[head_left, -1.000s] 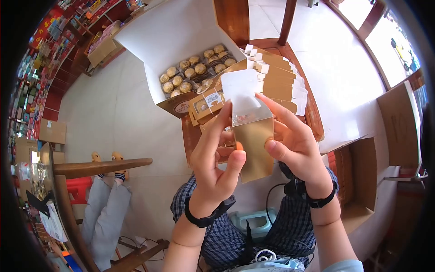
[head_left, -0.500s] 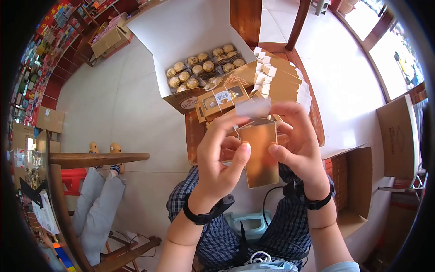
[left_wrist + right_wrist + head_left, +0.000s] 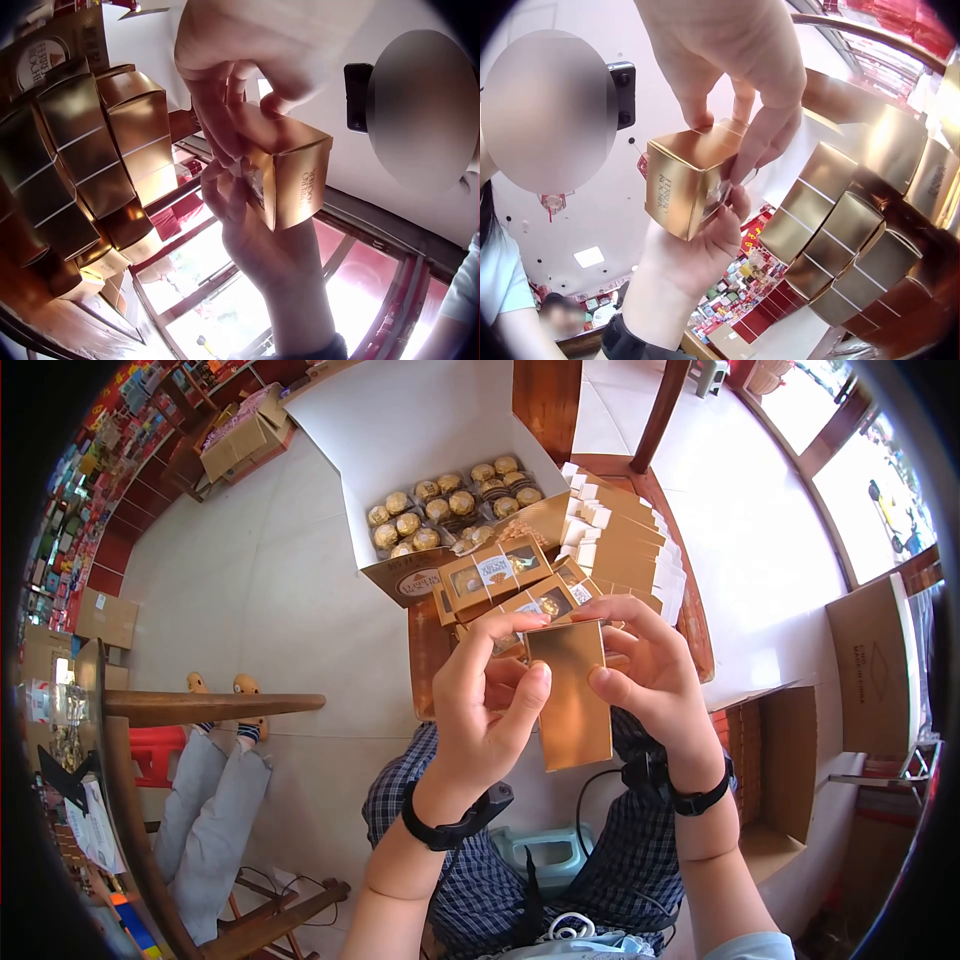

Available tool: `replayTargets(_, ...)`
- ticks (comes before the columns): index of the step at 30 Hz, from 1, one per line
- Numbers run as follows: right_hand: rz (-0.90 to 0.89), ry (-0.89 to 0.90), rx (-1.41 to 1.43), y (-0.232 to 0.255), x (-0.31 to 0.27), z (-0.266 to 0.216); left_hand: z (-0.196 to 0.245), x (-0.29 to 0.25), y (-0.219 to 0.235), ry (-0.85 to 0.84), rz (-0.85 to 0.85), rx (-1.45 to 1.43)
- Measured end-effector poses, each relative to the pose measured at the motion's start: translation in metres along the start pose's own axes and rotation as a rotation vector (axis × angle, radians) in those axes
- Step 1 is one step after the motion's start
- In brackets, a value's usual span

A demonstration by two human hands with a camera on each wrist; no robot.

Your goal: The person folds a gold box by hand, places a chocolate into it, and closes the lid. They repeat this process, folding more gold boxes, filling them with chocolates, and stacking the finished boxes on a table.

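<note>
Both hands hold a small gold box (image 3: 570,705) above the lap, its plain gold side facing the head camera. My left hand (image 3: 485,695) pinches its left side, thumb on the near face and fingertips at the top edge. On the opposite side my right hand (image 3: 655,685) grips likewise, index finger curled over the top. The wrist views show dark lettering on one end of the gold box (image 3: 673,184) and fingers around its windowed side. Beyond the hands lie several banded gold boxes with windows (image 3: 495,572), chocolates showing inside, beside an open carton (image 3: 400,420) of gold-wrapped chocolates (image 3: 437,510).
Flat gold cartons with white flaps (image 3: 625,550) overlap in a stack on the wooden chair (image 3: 685,600). An open cardboard box (image 3: 795,770) stands at right. To the left are a wooden bar (image 3: 220,706) and another person's legs (image 3: 215,790).
The white flap that stood up from the gold box has folded down over its top. The box has tilted, and the fingers have moved in over its upper edge.
</note>
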State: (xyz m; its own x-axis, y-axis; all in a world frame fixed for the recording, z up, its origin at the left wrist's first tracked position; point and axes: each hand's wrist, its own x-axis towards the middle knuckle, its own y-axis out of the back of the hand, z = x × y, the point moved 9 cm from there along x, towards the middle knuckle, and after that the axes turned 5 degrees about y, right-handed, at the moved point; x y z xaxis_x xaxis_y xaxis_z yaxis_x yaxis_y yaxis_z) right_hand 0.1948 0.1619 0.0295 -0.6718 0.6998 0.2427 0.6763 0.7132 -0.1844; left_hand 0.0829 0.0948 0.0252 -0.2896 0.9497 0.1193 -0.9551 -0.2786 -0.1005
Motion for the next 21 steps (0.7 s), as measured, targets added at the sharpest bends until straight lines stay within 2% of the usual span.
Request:
replayTargets(5,-0.028,-0.016,-0.031,0.002,-0.002,-0.005,0.002,-0.001,-0.001,-0.075,0.033,0.037)
replayTargets(6,-0.016,-0.068,-0.011,0.005,-0.003,-0.002,0.003,-0.001,-0.001,-0.07,0.028,0.036)
replayTargets(8,0.004,-0.13,0.011,0.01,-0.007,0.006,0.002,-0.001,-0.009,-0.01,-0.073,0.161)
replayTargets(10,0.022,-0.173,0.115,0.012,-0.007,0.014,0.002,-0.002,-0.013,-0.022,-0.097,0.212)
replayTargets(12,0.075,-0.236,0.021,0.019,-0.006,0.021,0.004,-0.003,-0.016,-0.04,-0.119,0.266)
replayTargets(14,-0.081,-0.144,-0.144,0.011,-0.004,0.016,0.001,-0.002,-0.014,0.008,-0.109,0.3)
replayTargets(16,-0.041,-0.138,-0.104,0.011,-0.004,0.015,0.0,-0.002,-0.014,0.01,-0.101,0.29)
replayTargets(18,-0.042,-0.023,-0.323,0.015,0.0,0.008,-0.002,-0.002,-0.012,0.011,-0.093,0.28)
replayTargets(19,-0.041,-0.026,-0.322,0.014,-0.001,0.007,-0.003,-0.002,-0.013,0.014,-0.12,0.302)
replayTargets(21,0.101,-0.23,-0.159,0.022,-0.006,0.018,-0.005,-0.001,-0.014,0.018,-0.148,0.324)
